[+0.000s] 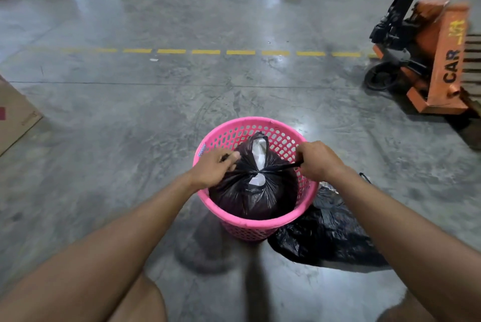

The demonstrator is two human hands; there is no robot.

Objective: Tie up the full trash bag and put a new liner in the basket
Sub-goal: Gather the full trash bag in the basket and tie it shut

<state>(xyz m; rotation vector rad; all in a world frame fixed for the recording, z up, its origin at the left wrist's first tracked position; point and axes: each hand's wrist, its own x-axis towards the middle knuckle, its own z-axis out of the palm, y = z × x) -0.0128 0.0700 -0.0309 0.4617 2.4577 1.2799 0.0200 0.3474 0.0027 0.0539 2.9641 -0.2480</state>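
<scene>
Head view: full black plastic trash bag [253,191] sits inside the round pink perforated plastic basket [256,225] on the grey concrete floor [130,118]. Left hand [214,166] and right hand [318,161], well apart, are each clenched on a twisted bag ear, drawing a knot over the middle. White waste still shows either side of the knot, probably paper; hard pulling could tear thin plastic, or a loose knot may slip. A crumpled black plastic liner [328,238] lies touching the basket's right side.
</scene>
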